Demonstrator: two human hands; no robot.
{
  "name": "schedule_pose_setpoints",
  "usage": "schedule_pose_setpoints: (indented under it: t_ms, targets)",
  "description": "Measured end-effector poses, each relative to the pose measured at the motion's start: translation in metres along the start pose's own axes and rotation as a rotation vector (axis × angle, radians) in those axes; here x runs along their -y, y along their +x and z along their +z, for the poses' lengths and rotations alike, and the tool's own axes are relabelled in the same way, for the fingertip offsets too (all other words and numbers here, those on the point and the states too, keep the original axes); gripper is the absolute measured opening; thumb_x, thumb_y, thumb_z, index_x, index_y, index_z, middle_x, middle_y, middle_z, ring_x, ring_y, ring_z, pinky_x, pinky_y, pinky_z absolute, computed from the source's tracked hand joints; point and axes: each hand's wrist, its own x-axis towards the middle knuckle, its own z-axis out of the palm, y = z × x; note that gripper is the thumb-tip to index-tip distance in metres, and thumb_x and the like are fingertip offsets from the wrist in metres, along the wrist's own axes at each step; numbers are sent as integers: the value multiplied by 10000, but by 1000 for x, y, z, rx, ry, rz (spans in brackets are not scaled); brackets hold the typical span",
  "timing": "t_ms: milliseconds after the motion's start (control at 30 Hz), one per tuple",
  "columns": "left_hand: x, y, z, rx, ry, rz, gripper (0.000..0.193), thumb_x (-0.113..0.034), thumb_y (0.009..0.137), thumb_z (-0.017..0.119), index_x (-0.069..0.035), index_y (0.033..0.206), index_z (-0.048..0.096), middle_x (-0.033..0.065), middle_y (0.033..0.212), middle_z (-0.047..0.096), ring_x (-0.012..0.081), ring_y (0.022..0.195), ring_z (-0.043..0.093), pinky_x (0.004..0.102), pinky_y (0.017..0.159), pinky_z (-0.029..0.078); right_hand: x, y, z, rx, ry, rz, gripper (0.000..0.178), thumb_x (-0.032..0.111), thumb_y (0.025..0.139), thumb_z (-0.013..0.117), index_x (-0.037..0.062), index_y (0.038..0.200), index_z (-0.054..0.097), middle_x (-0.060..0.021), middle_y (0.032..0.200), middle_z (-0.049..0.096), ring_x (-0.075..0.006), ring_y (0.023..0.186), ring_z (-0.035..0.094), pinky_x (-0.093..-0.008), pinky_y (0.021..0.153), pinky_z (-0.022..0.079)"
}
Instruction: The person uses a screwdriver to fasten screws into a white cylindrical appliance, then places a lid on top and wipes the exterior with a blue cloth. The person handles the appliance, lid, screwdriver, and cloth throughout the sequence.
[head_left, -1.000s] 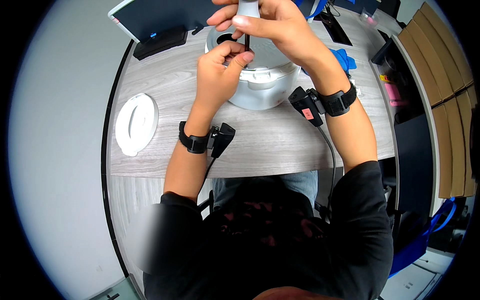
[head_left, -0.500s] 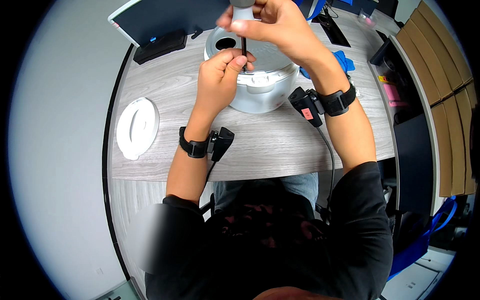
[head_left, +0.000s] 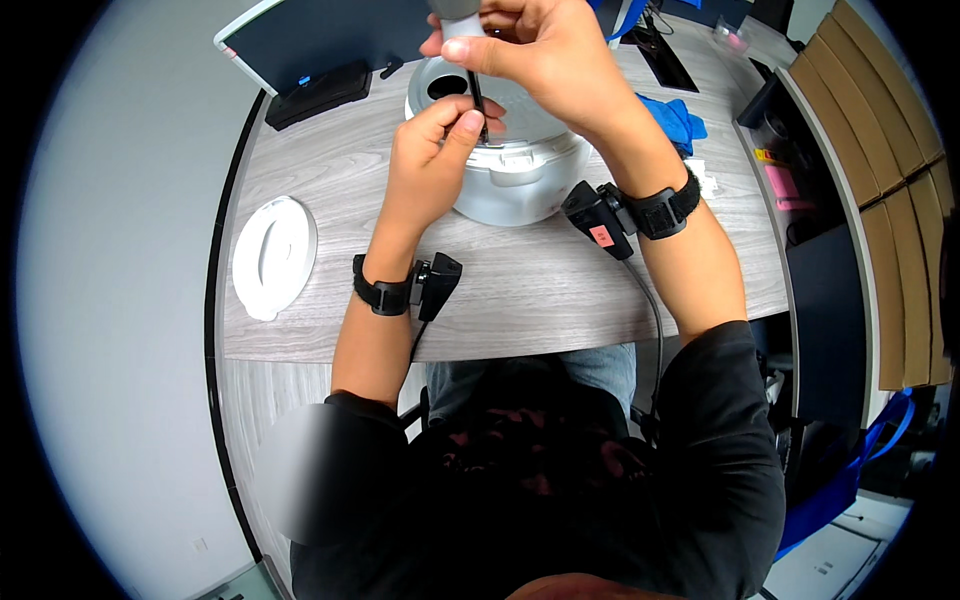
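A white, rounded appliance (head_left: 515, 200) that resembles a rice cooker stands on the desk, with a dark round hole in its top. Over its front rim, my right hand (head_left: 545, 55) grips the grey-and-white handle of a screwdriver (head_left: 462, 24). The dark shaft leans slightly and runs down to the rim, by a latch-like piece (head_left: 516, 162). Closed around the lower shaft is my left hand (head_left: 435, 150), thumb and fingers at the tip, so any screw there is hidden. A white oval cover (head_left: 275, 257) lies apart on the left of the desk.
A monitor (head_left: 350, 45) and a black case (head_left: 318, 95) stand at the back left. Blue cloth (head_left: 672, 122) lies right of the appliance. Shelving with pink items (head_left: 787, 188) and brown cartons (head_left: 870, 110) lines the right side. Cables hang from both wrist-worn devices.
The screwdriver handle has shifted left, so the shaft tilts more. My right wrist has moved slightly left and down, and my left hand a little left. The white oval cover stays put.
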Motion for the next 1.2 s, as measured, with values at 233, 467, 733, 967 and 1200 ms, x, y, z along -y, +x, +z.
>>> schedule_pose_setpoints:
  t_ms: [233, 467, 733, 967, 1200]
  targets:
    - [-5, 5, -3, 51, -107, -27, 363, -267, 1011, 586, -12, 1269, 599, 87, 1064, 701, 136, 942, 605, 280, 865, 475, -2, 11, 2, -151, 22, -240, 222, 50, 901, 721, -45, 1094, 669, -69, 939, 719, -82, 822, 647, -210, 716, 517]
    - [-26, -11, 18, -113, 183, 281, 249, -82, 861, 735, -19, 1099, 695, 82, 1050, 702, 150, 967, 632, 291, 857, 480, 1, -97, -64, -392, -186, -259, 178, 108, 911, 730, 8, 1040, 660, -35, 922, 699, -76, 785, 634, -199, 690, 502]
    - [-18, -9, 131, 528, 168, 131, 139, -28, 835, 736, -31, 973, 725, 40, 802, 692, 125, 690, 622, 245, 659, 493, -41, -250, -109, -949, -480, -42, 250, 115, 832, 825, -17, 1024, 732, -3, 881, 645, -57, 754, 565, -212, 671, 455]
    - [47, -7, 234, 788, 207, -51, 191, -52, 842, 724, -3, 1027, 716, 25, 734, 650, 101, 632, 565, 256, 620, 470, -57, -306, -119, -1230, -495, 33, 202, 130, 873, 789, -24, 970, 700, 27, 816, 579, -29, 679, 499, -197, 585, 394]
    - [66, -18, 300, 884, 397, -73, 204, -117, 842, 727, -42, 1032, 716, 99, 759, 690, 262, 687, 662, 385, 663, 512, -56, -330, -120, -1296, -368, 23, 208, 160, 908, 752, -4, 985, 652, 18, 688, 604, -48, 593, 521, -217, 541, 407]
